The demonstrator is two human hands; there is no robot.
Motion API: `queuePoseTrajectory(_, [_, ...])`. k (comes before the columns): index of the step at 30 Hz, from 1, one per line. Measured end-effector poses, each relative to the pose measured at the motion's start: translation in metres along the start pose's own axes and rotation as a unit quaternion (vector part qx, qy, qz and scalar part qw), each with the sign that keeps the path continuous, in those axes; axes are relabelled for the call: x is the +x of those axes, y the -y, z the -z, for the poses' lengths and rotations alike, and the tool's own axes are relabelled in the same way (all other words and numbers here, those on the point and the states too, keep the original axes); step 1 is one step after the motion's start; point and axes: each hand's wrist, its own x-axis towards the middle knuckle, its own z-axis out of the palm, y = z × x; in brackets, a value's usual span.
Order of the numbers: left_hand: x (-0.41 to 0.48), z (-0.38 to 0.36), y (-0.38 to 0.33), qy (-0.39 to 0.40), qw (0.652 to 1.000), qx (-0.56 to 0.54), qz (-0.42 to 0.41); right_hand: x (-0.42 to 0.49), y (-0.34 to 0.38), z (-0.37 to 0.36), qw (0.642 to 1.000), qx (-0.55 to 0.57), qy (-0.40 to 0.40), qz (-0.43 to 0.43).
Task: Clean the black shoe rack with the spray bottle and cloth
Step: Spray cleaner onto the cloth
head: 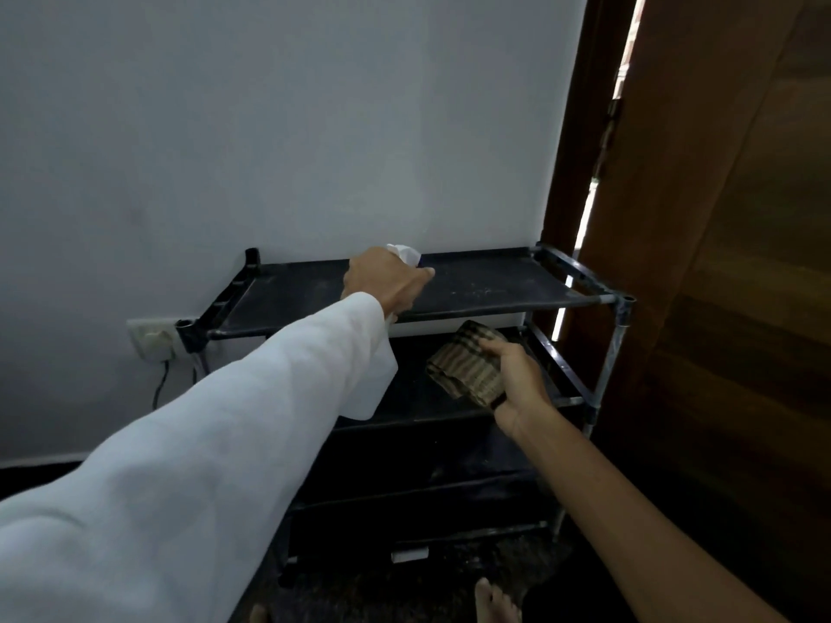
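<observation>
Spray bottle [404, 253] clasped in left grip [386, 281] over shoe rack [485, 285]; right grip [521, 379] clutches cloth [467, 366].

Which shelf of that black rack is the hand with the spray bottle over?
The top shelf: the left hand holds the spray bottle above it; the right hand holds the cloth lower, by the second shelf.

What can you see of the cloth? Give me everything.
The cloth is a folded wad of woven fabric, tan with dark stripes and checks. The right hand grips it by its right side, holding it in the air in front of the second shelf of the shoe rack, below the top shelf's front bar. It seems to touch only the hand.
</observation>
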Motion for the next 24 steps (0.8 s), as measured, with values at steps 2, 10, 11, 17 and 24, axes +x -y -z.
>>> queuePoseTrajectory(2, [0.0, -0.007, -0.008, 0.03, 0.999, -0.027, -0.006, 0.002, 0.002, 0.005, 1.0, 0.003, -0.013, 0.014])
queuePoseTrajectory(10, [-0.006, -0.043, -0.027, 0.017, 0.999, 0.028, -0.022, 0.004, 0.014, 0.021, 0.999, 0.028, -0.034, 0.022])
queuePoseTrajectory(11, [-0.007, -0.046, -0.028, 0.004, 0.999, 0.045, -0.026, 0.005, 0.014, 0.022, 0.999, 0.031, -0.037, 0.023])
queuePoseTrajectory(17, [-0.006, -0.05, -0.039, 0.037, 0.999, -0.001, -0.015, 0.006, 0.015, 0.03, 0.998, 0.039, -0.049, 0.025])
queuePoseTrajectory(24, [-0.017, -0.063, -0.052, 0.077, 0.997, 0.004, -0.03, 0.002, 0.016, 0.035, 0.998, 0.037, -0.049, 0.03])
